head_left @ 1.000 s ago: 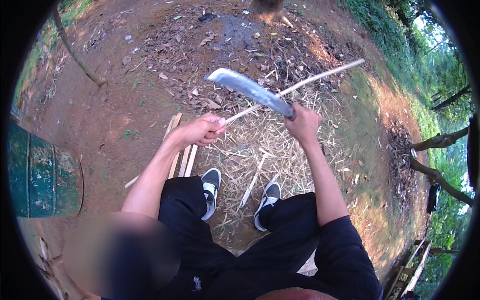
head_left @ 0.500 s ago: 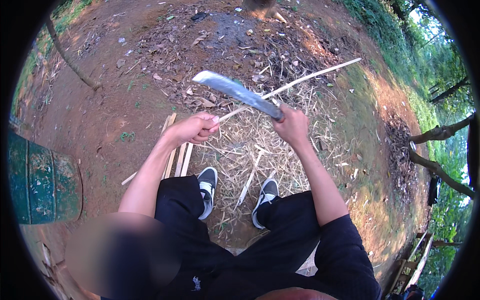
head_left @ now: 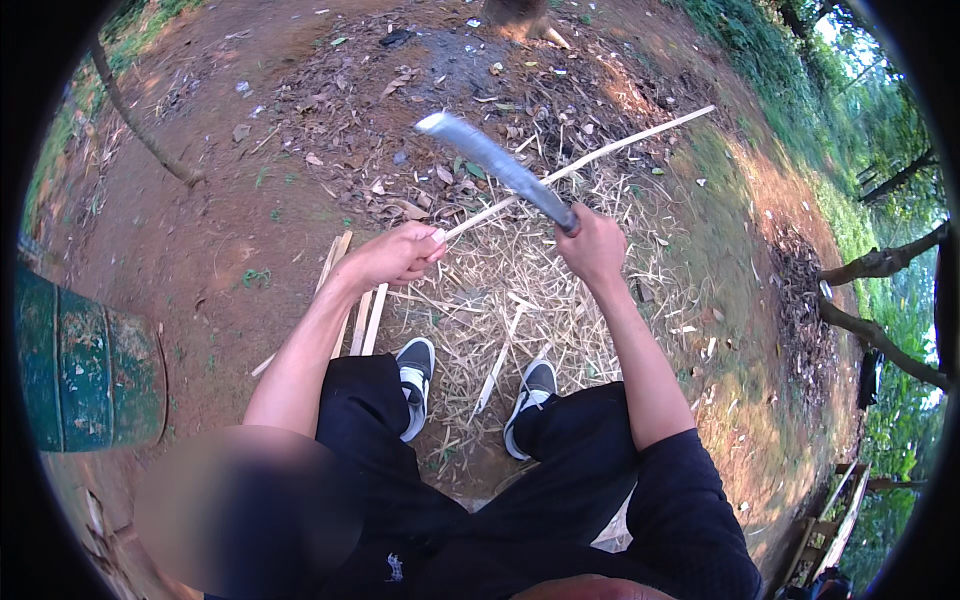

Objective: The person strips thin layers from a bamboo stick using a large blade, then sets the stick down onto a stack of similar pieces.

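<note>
Two hands: the left hand, left of centre, is closed round a slim pale stick; the right hand, right of centre, is wrapped round the handle of a long machete.
Stick: it slants from the left fist to the upper right of the frame; whether any of it runs back under the forearm cannot be told.
Blade: it crosses over the stick near the middle, tip to the upper left; blur hides whether they touch.
Good shaving: a shallow angle and light, even passes toward the stick's far end seem best, with the stick turned between passes.
Care: the edge should stay off the left fingers and the knees.
Ground: reddish earth, strewn at centre with pale shavings around the shoes; loose curls could slip underfoot.
Surroundings: pale strips lie beside the left leg; a green drum stands at the left edge, a thin trunk upper left, dark branches at the right.
</note>
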`<state>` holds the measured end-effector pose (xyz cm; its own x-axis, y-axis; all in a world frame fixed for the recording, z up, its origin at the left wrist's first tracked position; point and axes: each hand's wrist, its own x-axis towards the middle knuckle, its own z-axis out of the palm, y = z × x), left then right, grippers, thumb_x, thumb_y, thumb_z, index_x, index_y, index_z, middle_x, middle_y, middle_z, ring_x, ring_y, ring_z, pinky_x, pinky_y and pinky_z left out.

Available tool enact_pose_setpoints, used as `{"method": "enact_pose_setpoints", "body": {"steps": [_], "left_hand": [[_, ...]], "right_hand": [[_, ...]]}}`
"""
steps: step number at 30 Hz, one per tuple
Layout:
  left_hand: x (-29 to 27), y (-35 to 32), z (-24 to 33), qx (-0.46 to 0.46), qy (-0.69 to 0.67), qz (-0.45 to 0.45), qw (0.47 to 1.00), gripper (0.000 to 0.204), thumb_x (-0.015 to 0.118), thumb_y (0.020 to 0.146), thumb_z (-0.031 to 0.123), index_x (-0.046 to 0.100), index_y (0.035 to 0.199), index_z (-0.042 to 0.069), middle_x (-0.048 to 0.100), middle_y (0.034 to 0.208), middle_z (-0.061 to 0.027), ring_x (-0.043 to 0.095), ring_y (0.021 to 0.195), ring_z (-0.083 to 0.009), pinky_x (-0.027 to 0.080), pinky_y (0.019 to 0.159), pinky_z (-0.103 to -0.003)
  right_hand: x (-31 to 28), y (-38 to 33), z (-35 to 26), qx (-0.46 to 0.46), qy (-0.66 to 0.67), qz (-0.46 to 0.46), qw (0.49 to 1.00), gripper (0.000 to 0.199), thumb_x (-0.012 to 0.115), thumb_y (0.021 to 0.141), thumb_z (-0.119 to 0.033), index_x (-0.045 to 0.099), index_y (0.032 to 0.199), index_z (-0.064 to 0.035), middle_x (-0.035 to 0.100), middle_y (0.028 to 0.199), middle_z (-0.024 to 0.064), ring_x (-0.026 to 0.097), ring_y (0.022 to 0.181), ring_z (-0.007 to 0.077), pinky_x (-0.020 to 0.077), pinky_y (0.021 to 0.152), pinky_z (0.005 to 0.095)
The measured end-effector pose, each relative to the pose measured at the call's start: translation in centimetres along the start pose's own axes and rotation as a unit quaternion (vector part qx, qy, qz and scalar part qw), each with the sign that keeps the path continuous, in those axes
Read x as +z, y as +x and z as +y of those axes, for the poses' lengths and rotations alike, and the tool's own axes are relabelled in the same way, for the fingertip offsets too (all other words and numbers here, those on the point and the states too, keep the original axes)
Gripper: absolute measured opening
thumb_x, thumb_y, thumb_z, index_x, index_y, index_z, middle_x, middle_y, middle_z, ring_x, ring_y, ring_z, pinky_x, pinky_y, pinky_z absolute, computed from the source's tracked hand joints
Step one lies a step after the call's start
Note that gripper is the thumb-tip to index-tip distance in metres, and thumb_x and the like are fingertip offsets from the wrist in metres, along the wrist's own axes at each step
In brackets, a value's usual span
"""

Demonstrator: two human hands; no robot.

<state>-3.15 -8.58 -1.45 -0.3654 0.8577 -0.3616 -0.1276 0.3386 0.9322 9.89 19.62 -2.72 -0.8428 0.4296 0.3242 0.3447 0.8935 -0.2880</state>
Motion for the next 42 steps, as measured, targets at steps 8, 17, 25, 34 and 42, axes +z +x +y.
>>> {"method": "enact_pose_setpoints", "body": {"steps": [8,17,25,34,42], "left_hand": [[-0.1,0.5,-0.6,0.069,0.184,0.085,0.977,0.040,0.041,0.107,0.034,0.047,0.076,0.010,0.034,0.059,0.0063,0.032,0.052,-0.0076,0.028,0.048,-0.028],[1.0,1.5,-0.1,0.126,0.261,0.123,0.949,0.040,0.041,0.106,0.030,0.047,0.074,0.006,0.039,0.061,0.0015,0.037,0.057,-0.0115,0.033,0.054,-0.033],[0.0,0.6,-0.6,0.088,0.283,0.104,0.949,0.039,0.041,0.107,0.030,0.045,0.074,0.008,0.035,0.059,0.0046,0.033,0.053,-0.0090,0.030,0.050,-0.030],[0.7,0.5,0.3,-0.010,-0.040,-0.048,0.998,0.036,0.038,0.108,0.031,0.042,0.078,0.014,0.024,0.057,0.0117,0.020,0.044,-0.0026,0.015,0.040,-0.024],[-0.8,-0.1,-0.8,-0.026,-0.062,-0.053,0.996,0.035,0.039,0.108,0.030,0.041,0.077,0.015,0.022,0.055,0.0123,0.019,0.043,-0.0008,0.011,0.037,-0.022]], "right_hand": [[-0.4,1.5,3.6,0.168,0.054,-0.021,0.984,0.015,0.064,0.084,-0.023,0.067,0.083,-0.0080,0.066,0.062,0.0101,0.065,0.054,0.0214,0.0529,0.055,0.0387],[1.4,-0.1,1.0,-0.047,-0.019,-0.032,0.998,0.011,0.068,0.083,-0.022,0.066,0.077,-0.0120,0.063,0.058,0.0043,0.058,0.046,0.0132,0.0416,0.045,0.0262],[0.7,0.9,7.2,0.165,0.055,0.078,0.982,0.021,0.068,0.085,-0.027,0.068,0.085,-0.0065,0.067,0.064,0.0114,0.067,0.054,0.0268,0.0535,0.054,0.0421],[2.2,-0.2,2.9,-0.070,-0.008,0.025,0.997,0.017,0.069,0.080,-0.023,0.060,0.073,-0.0100,0.060,0.056,0.0065,0.060,0.048,0.0226,0.0458,0.050,0.0375],[0.4,-0.1,4.4,0.064,0.014,0.045,0.997,0.017,0.068,0.080,-0.024,0.063,0.074,-0.0091,0.065,0.060,0.0098,0.067,0.056,0.0233,0.0516,0.055,0.0415]]}}
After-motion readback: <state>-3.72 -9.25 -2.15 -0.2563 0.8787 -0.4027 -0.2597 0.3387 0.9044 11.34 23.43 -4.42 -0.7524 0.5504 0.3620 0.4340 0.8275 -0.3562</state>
